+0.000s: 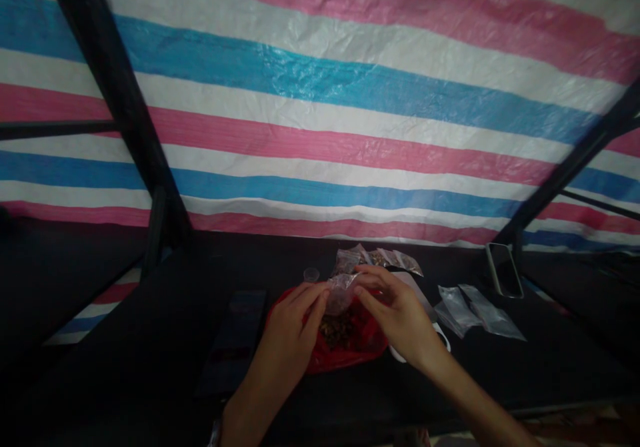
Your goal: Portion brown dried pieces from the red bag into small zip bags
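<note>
A small clear plastic bag (341, 295) is pinched between my two hands, over a red plastic bag (325, 361). My left hand (293, 323) grips its left edge with thumb and fingers. On the other side, my right hand (400, 310) has its thumb and fingertips closed on the upper right edge. Inside the red bag lies a heap of small brownish dried bits (336, 332), too dim to name. Whether the clear bag holds anything is hard to make out.
Several filled clear bags (383, 258) lie behind my hands. Flat clear bags (475, 313) and a propped phone (505, 271) are on the right. A small clear cup (311, 274) and a dark flat object (235, 333) sit left. Striped sheeting (325, 107) hangs behind the black table (165, 340).
</note>
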Motion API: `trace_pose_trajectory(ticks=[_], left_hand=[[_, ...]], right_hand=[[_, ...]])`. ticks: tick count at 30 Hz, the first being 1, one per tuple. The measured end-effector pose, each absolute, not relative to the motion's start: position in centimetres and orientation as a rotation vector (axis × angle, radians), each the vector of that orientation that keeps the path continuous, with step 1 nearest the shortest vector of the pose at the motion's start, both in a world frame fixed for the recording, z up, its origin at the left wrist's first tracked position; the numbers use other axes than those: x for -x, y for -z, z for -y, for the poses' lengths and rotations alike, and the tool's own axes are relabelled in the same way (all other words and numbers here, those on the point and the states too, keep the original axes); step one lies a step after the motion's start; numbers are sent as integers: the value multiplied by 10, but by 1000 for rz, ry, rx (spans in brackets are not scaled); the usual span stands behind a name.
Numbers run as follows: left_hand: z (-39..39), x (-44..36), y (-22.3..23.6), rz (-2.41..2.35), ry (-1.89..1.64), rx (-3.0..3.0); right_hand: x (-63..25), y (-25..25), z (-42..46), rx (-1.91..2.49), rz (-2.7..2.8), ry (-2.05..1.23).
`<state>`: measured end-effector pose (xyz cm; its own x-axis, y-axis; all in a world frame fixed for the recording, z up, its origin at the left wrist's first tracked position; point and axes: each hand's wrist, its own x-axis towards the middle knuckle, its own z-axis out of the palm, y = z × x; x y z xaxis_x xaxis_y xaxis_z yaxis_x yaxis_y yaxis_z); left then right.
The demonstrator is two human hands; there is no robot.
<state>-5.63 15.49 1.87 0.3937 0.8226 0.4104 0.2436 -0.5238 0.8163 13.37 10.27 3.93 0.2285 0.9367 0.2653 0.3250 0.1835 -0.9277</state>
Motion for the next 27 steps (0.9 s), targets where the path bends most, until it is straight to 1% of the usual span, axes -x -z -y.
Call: trace_pose_trajectory(ticks=[7,19,27], left_hand=[[-157,58,-25,-875,-1108,-1955],[-160,51,-16,-935,-1088,-1955],[-160,47,-17,-895,-1062,-1918]], right_hand=[[-133,-36,-103,1342,1344,-782],[-135,-27,-102,1360,1251,-759],[-134,-24,-100,1307,1231,-854]])
